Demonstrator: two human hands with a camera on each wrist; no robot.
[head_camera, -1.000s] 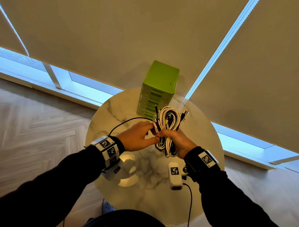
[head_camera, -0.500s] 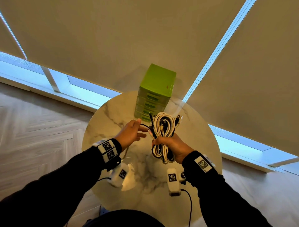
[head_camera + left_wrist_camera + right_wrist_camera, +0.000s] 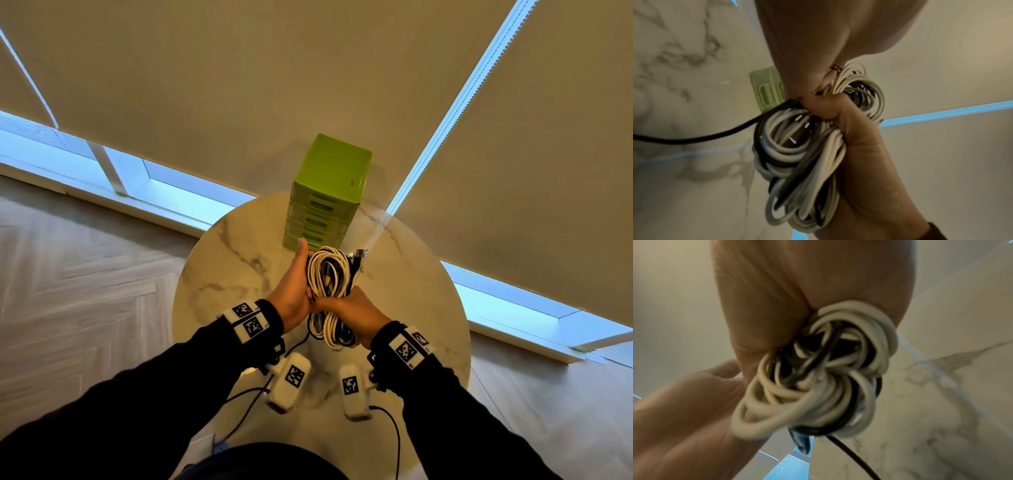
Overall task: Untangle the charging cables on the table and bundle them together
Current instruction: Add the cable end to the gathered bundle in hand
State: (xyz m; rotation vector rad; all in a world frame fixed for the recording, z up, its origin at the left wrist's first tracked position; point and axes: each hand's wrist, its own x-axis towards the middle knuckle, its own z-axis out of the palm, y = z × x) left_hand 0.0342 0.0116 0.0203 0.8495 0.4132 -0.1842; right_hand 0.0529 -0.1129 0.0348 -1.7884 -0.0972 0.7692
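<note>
A coil of white and black charging cables [image 3: 330, 274] is held above the round marble table [image 3: 233, 260]. My right hand [image 3: 346, 308] grips the coil around its middle, fingers wrapped round it [image 3: 859, 146]. My left hand [image 3: 291, 287] lies flat against the coil's left side, its straight fingers pointing toward the green drawers. Plug ends [image 3: 359, 255] stick out at the coil's top right. One loose black cable [image 3: 694, 139] trails from the coil down over the table. The right wrist view shows the coil's lower loops [image 3: 818, 378] end-on.
A green plastic drawer unit [image 3: 329, 192] stands at the table's far edge, just beyond the coil. Behind it hang beige roller blinds, with window strips at floor level. Wooden flooring surrounds the small table.
My left hand, which had pulled away to the left with fingers spread, has come back and now lies flat against the coil. My right hand kept its grip.
</note>
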